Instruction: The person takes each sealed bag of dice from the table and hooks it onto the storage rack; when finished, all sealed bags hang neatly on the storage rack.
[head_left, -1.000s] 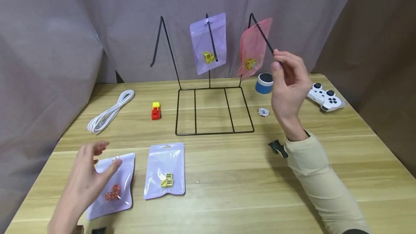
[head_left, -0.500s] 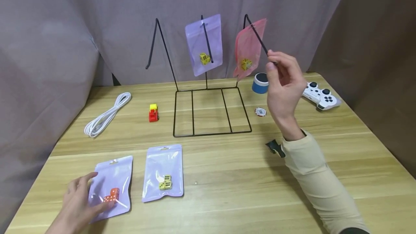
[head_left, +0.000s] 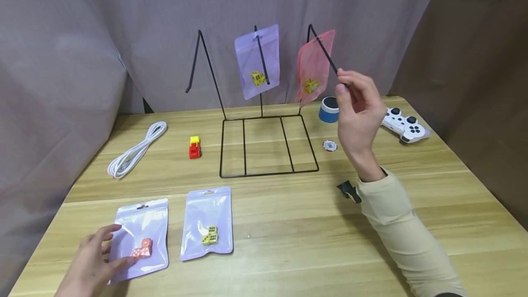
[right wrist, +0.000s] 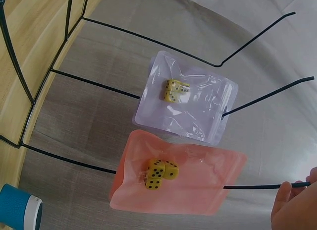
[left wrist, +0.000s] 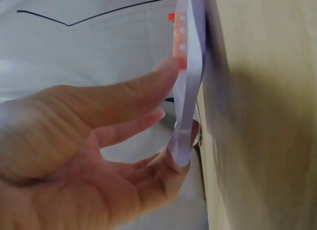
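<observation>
My left hand [head_left: 92, 258] is at the left edge of a purple zip bag [head_left: 154, 219] with orange dice [head_left: 143, 250], lying on the table. Its thumb touches the top near the dice; in the left wrist view the curled fingers [left wrist: 161, 178] reach round the bag's edge. My right hand [head_left: 360, 113] pinches the front end of the right hook of a black wire rack [head_left: 269, 175]. A pink zip bag [right wrist: 198, 200] with yellow dice hangs on that hook. On the middle hook hangs a purple zip bag [right wrist: 198, 123], also with yellow dice.
Another purple bag [head_left: 198, 210] with yellow dice lies right of the left hand's bag. Around the rack are a white cable [head_left: 138, 150], a red-yellow toy car [head_left: 195, 148], a poker chip [head_left: 329, 145], a blue speaker [head_left: 328, 113] and a white game controller [head_left: 406, 127].
My left hand has come down from above the orange-dice bag to its left edge, thumb on top. The right hand stays on the hook end.
</observation>
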Demonstrator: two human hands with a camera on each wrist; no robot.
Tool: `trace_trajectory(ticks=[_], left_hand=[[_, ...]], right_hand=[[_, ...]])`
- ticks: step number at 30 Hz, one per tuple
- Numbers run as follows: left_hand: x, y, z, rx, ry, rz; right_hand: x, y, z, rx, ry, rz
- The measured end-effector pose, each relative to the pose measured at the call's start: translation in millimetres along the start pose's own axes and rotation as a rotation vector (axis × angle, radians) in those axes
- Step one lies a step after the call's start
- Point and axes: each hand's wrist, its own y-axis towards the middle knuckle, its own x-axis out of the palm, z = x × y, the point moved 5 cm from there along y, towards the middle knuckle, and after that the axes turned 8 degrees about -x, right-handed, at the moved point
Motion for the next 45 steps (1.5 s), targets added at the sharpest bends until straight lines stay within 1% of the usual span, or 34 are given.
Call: trace_trajectory(ticks=[2, 5, 10, 12, 15, 16, 19, 22, 25, 27, 31, 34, 36, 38, 41, 45], left_hand=[[-1.7, 0.0, 1.3, 0.008, -0.019, 0.011], [-3.4, 1.0, 1.9, -0.023, -0.015, -0.003], [-4.6, 3.9, 1.7, -0.141, -0.001, -0.016], [-6.3, 4.0, 2.2, -0.169, -0.009, 0.005], [-9.7, 1.3, 3.7, -0.161, -0.02, 0.063], [-11.0, 0.0, 4.0, -0.149, -0.026, 0.093], [-15.0, -5.6, 5.8, -0.106, -0.067, 0.195], [-20.3, -11.1, 10.3, -0.085, -0.108, 0.307], [-25.0, -15.3, 14.3, -0.1, -0.135, 0.381], [-27.0, -16.8, 16.3, -0.126, -0.141, 0.407], [-28.5, -18.1, 19.1, -0.161, -0.185, 0.44], [-29.0, -19.0, 21.8, -0.164, -0.214, 0.476], [-30.5, -20.2, 23.8, -0.165, -0.237, 0.514], [-32.5, -21.5, 26.7, -0.155, -0.268, 0.553], [-36.4, -23.9, 32.1, -0.114, -0.325, 0.623], [-40.4, -26.2, 38.5, -0.064, -0.387, 0.682]], right_hand=[[0.1, -0.4, 0.3, -0.001, 0.001, 0.0], [0.1, -0.8, 1.0, -0.001, 0.009, 0.006], [0.2, -0.5, 1.7, -0.007, 0.011, 0.004], [0.3, -0.2, 1.4, -0.008, 0.007, 0.002], [-0.1, 0.1, 0.6, -0.008, -0.002, -0.002], [-0.1, 0.0, 0.3, -0.008, -0.005, -0.003], [-0.5, -0.2, 0.0, -0.006, -0.01, -0.004], [-0.4, -0.4, 0.3, -0.004, -0.006, -0.002], [-0.1, -0.7, 0.6, -0.003, -0.005, -0.003], [0.0, -0.7, 0.6, -0.004, -0.008, -0.005], [-0.3, -0.6, 0.4, -0.007, -0.016, -0.01], [-0.7, -0.5, 0.3, -0.01, -0.015, -0.01], [-1.0, -0.3, 0.5, -0.009, -0.007, -0.004], [-1.2, -0.2, 0.5, -0.011, -0.007, -0.004], [-1.1, -0.3, 0.5, -0.013, -0.007, -0.006], [-0.6, -0.4, 0.5, -0.017, -0.007, -0.011]])
